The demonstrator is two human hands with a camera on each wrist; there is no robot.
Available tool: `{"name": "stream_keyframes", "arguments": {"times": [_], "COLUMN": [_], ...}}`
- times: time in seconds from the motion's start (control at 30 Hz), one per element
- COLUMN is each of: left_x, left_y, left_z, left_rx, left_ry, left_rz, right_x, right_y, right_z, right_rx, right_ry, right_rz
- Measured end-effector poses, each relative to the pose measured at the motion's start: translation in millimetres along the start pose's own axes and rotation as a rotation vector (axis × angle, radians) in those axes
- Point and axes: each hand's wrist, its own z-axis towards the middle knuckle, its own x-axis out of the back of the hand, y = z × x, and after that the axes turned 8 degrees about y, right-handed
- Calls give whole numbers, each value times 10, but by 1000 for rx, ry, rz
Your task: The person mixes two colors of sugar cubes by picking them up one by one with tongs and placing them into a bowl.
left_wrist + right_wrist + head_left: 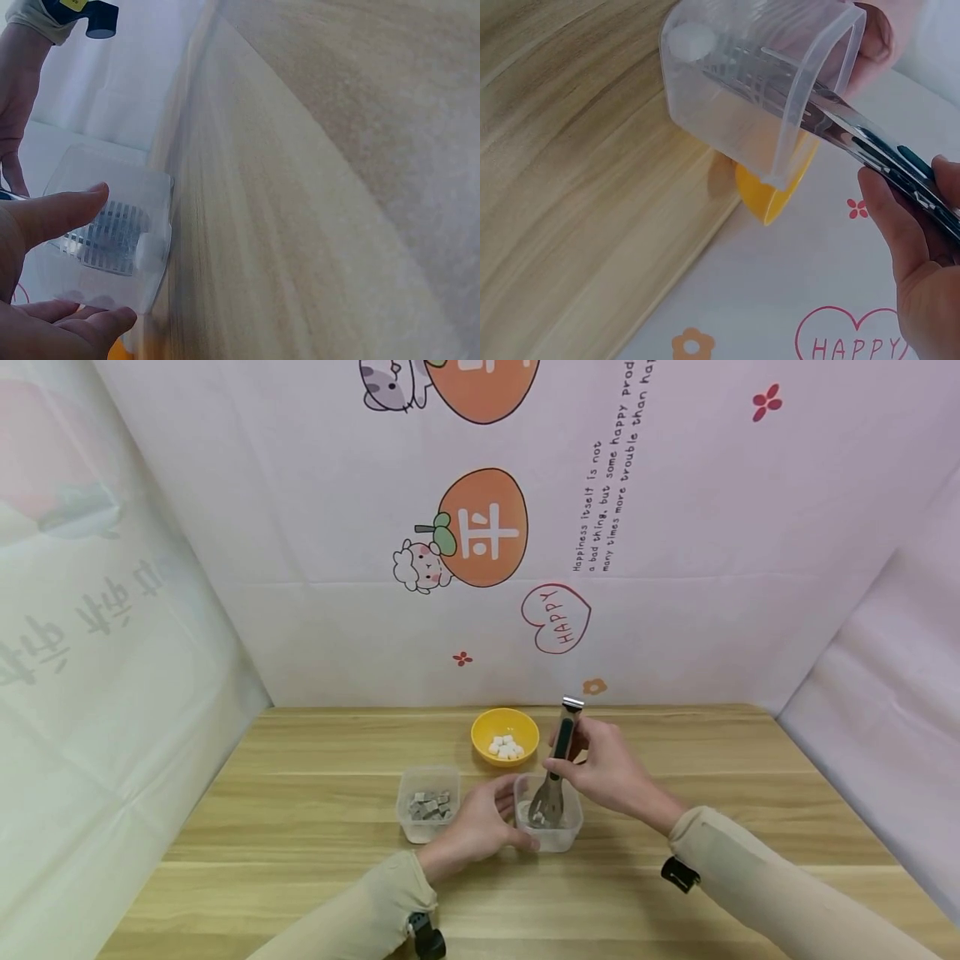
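Note:
My right hand (603, 768) grips a pair of metal tongs (561, 747) with dark inlays on the handles. Their slotted heads reach down into a clear plastic container (573, 827). Inside it, by the tong heads, a small white lump (691, 42) shows through the wall in the right wrist view. My left hand (480, 827) holds this container from the left, thumb at the near side and fingers at the far side. Just behind stands a yellow bowl (483, 753) with several small white cubes (506, 747) in it.
Left of my left hand, a second clear container (422, 833) holds several grey cubes (430, 806). The wooden table (315, 827) ends at a printed white cloth backdrop (337, 635), close behind the bowl. White cloth also hangs on both sides.

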Motion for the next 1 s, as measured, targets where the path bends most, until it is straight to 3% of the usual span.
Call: {"name": "stream_keyframes", "arguments": {"times": [0.2,0.43,1.0], "left_x": [-3,-1,-10], "left_y": [-8,6,14], "left_z": [2,-9,-1], "left_rx": [5,10,5], "left_ry": [-7,-10,-2], "left_rz": [-19,-43,-48], "right_x": [8,99,391], "right_y": [35,46,-18], "right_z": [-14,7,109], "right_rx": [-24,-88,-289], "right_ry": [19,100,202], "right_rz": [21,67,370]}}
